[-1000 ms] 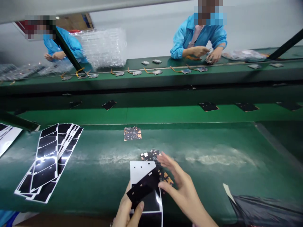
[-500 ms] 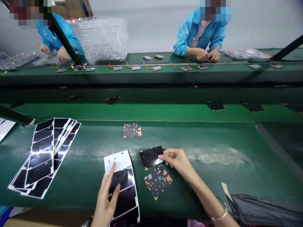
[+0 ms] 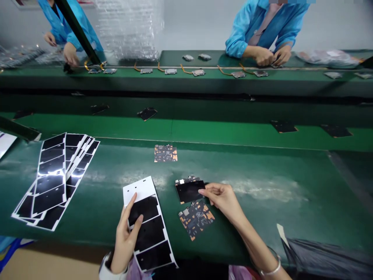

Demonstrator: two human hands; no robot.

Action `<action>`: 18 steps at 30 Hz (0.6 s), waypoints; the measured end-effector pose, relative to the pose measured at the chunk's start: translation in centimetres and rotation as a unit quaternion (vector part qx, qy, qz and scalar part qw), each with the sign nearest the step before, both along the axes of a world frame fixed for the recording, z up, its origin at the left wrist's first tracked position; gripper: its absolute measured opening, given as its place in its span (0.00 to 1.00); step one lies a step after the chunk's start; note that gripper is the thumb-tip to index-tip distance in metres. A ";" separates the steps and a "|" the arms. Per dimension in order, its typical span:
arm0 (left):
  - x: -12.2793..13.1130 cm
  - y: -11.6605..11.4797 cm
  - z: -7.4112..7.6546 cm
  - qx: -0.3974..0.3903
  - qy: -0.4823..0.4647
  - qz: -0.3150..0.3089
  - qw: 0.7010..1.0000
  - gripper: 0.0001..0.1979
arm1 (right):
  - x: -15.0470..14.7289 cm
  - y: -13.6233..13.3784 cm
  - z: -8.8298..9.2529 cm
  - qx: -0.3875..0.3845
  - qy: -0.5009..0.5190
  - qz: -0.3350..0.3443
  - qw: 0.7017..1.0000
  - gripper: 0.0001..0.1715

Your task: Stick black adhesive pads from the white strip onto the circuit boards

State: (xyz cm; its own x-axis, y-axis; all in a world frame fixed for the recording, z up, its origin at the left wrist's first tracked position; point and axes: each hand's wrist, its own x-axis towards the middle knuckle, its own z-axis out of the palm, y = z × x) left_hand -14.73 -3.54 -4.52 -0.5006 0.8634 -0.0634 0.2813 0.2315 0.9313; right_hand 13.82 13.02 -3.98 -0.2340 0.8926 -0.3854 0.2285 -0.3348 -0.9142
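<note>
One black film [image 3: 189, 191], held over the sheet [image 3: 150, 234] a second ago, now covers most of a circuit board [image 3: 189, 180] on the green table [image 3: 256, 167], apparently nearly in place, its edge pinched by the right hand [image 3: 220, 198] while the left hand [image 3: 126, 229], loosely spread, rests on the sheet.

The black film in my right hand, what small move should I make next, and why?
Probably press the black film down from its right edge: it covers most of the circuit board, looks roughly squared with it, and your right hand pinches that edge.
</note>
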 end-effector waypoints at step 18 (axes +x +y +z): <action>0.0 -0.1 0.1 0.005 -0.006 -0.003 1.000 0.26 | -0.1 0.0 0.1 -0.003 0.005 0.000 1.000 0.27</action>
State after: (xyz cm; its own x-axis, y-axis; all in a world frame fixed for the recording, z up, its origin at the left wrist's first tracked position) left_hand -14.69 -3.62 -4.39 -0.4942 0.8672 -0.0603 0.2720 0.2202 0.9368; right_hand 13.76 13.00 -3.89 -0.2377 0.8899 -0.3893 0.2200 -0.3410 -0.9139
